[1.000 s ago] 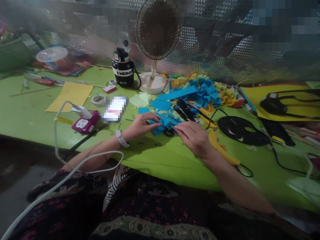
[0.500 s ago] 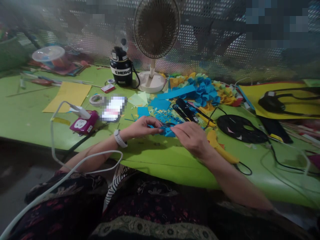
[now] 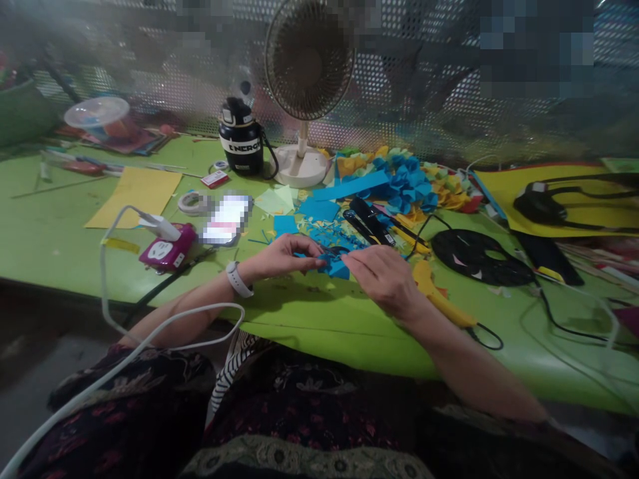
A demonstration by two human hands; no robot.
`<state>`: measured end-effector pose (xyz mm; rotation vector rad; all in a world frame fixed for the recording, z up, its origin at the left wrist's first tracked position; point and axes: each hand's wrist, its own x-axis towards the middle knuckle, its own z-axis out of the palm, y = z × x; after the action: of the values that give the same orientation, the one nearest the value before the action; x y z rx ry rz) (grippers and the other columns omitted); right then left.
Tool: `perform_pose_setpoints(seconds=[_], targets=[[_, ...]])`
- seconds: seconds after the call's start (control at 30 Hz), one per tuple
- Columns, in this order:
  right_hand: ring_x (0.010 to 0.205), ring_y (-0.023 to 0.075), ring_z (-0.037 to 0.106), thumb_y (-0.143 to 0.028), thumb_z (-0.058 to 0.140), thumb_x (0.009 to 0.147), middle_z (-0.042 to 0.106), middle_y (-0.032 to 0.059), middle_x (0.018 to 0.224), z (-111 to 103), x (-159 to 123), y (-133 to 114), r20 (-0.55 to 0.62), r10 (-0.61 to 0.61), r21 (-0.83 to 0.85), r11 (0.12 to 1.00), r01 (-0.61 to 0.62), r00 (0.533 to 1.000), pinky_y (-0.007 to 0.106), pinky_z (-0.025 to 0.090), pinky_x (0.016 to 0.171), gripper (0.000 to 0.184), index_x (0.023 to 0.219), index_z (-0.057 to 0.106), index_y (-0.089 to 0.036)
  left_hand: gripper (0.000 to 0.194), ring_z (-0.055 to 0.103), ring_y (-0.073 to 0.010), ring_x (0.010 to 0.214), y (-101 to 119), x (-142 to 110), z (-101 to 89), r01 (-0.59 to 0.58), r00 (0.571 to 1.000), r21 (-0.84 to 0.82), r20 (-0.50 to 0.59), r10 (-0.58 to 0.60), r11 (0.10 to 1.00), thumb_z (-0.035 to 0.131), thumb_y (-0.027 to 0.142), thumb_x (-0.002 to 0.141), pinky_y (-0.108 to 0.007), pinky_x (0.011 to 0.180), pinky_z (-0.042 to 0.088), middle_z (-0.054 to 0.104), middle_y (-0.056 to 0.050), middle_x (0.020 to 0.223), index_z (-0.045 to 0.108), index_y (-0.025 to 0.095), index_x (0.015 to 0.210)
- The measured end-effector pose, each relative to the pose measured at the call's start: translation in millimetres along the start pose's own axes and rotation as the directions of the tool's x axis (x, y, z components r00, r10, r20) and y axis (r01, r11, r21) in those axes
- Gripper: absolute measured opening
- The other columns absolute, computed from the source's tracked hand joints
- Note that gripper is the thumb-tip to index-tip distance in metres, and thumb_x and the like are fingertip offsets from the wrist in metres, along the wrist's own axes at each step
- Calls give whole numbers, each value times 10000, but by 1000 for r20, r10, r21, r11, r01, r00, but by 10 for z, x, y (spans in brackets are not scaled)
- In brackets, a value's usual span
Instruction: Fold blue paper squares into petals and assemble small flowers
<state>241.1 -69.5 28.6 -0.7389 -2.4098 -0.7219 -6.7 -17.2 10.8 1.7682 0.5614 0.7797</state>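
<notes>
A small folded piece of blue paper [image 3: 338,267] is held between my two hands above the green table. My left hand [image 3: 288,258], with a white band on its wrist, pinches its left side between thumb and fingertips. From the right, my right hand [image 3: 382,274] pinches its other side, fingers closed together. Just behind the hands lie blue paper scraps [image 3: 327,233] and a larger blue sheet [image 3: 319,209]. A black clip-like tool [image 3: 369,221] rests on the scraps. Beside my right wrist lies a yellow hot glue gun [image 3: 439,296].
A fan [image 3: 302,166] and a black bottle [image 3: 241,146] stand at the back. Blue and yellow paper flowers [image 3: 407,183] are heaped behind the scraps. A purple power socket [image 3: 167,247], phone [image 3: 227,219] and tape roll [image 3: 194,201] lie left. A white cable [image 3: 150,346] loops over my left forearm.
Both hands stay nearly in place, still pinching the blue paper. The paper's lower flap shows slightly more, and the camera view has shifted a little.
</notes>
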Motion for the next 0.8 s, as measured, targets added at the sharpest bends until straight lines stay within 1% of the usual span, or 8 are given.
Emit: perform_pose_setpoints(seconds=[0.1,0.23,0.3,0.43,0.5,0.67,0.8], targets=[[858,208,618,-84,545,963,732,85,944,-1,-4,-6,-24,-23,13,1000,23,999,375,495,782,235,1089,720,-179,271,686,-135,723,4,-2,-1,-10,1000,4,1,10,1000,748,448,845,-243,594,590,757,-65,901,705,192,766],[875,204,620,-95,531,976,727,75,962,11,-22,-13,8,21,53,998,-21,1000,375,489,803,252,1090,727,-205,243,673,-131,721,10,-6,-6,-4,1000,4,4,4,1000,743,413,854,-248,608,577,751,-61,898,703,189,770],[883,206,620,-96,536,973,729,77,971,16,-21,-13,8,22,63,998,-22,1000,378,491,802,253,1107,722,-203,232,662,-128,726,15,-6,-8,16,1000,-5,8,-16,1000,749,395,847,-246,618,569,743,-61,893,703,181,769],[829,190,610,-79,572,953,722,70,901,12,20,-13,-72,-41,-3,999,41,997,349,490,768,194,1043,720,-167,243,638,-118,746,31,-3,-8,70,997,-26,19,-70,997,758,376,832,-246,656,554,726,-69,901,698,147,774],[803,183,604,-75,586,946,720,71,873,6,43,-15,-99,-67,-38,997,63,993,337,493,760,160,1002,716,-150,241,630,-114,759,38,-3,-7,79,997,-34,18,-78,996,757,364,828,-246,684,549,721,-71,904,696,137,773],[807,184,616,-90,566,962,726,62,889,11,36,-16,-56,-51,-27,998,50,997,346,503,774,180,1018,709,-182,223,637,-125,786,34,-5,-7,81,997,-24,9,-81,996,751,354,829,-266,735,555,725,-72,909,705,141,782],[817,191,621,-81,576,951,727,65,896,24,21,-8,-55,-49,11,999,50,997,354,507,776,182,1046,696,-178,181,671,-144,869,21,-1,-17,29,1000,-1,-2,-29,1000,754,322,831,-303,864,559,743,-72,909,716,154,778]])
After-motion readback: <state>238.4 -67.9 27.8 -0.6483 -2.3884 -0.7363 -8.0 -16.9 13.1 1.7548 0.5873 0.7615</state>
